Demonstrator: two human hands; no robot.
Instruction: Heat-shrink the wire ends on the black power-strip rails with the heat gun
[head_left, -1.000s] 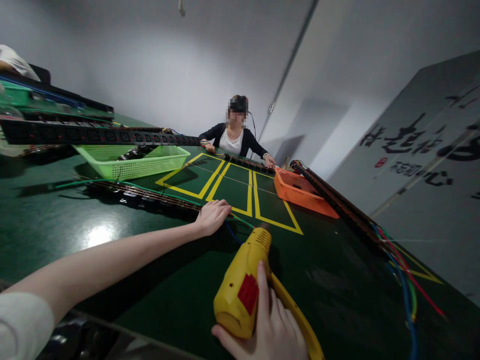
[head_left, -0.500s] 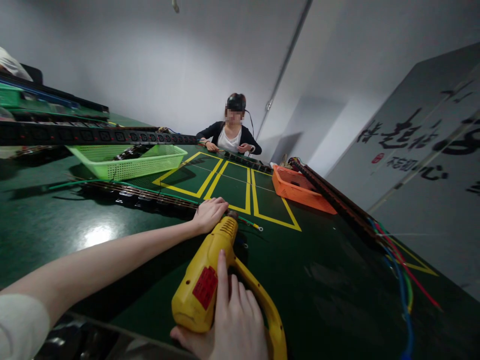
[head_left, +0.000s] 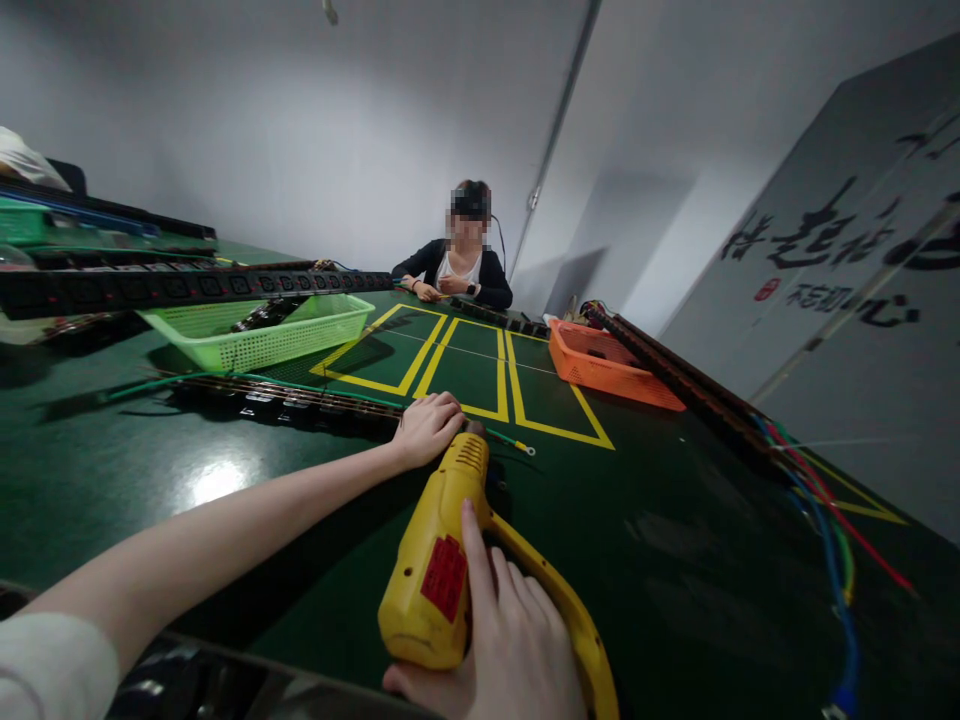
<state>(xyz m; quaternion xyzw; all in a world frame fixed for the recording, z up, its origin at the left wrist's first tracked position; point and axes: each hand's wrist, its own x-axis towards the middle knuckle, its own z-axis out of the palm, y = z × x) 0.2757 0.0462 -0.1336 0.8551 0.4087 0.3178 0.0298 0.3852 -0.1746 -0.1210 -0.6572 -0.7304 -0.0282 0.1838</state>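
My right hand (head_left: 517,630) is wrapped around a yellow heat gun (head_left: 427,565) with a red label, its index finger stretched along the body. The nozzle points away from me and ends close beside my left hand (head_left: 430,428). That hand is closed at the right end of a long strip of black socket parts and copper-coloured wires (head_left: 300,402) on the green table. A green wire (head_left: 506,438) with a ring terminal comes out past its fingers. The exact grip is partly hidden behind the hand and the nozzle.
A light green basket (head_left: 262,340) sits beyond the strip, with a black socket bar (head_left: 247,284) above it. To the right are an orange basket (head_left: 600,370) and a long bar (head_left: 697,400) with coloured wires. A co-worker (head_left: 461,260) sits opposite.
The heat gun and my right hand have shifted slightly right. My left hand stays at the strip's end. The co-worker's hands have come closer together. The view has moved slightly.
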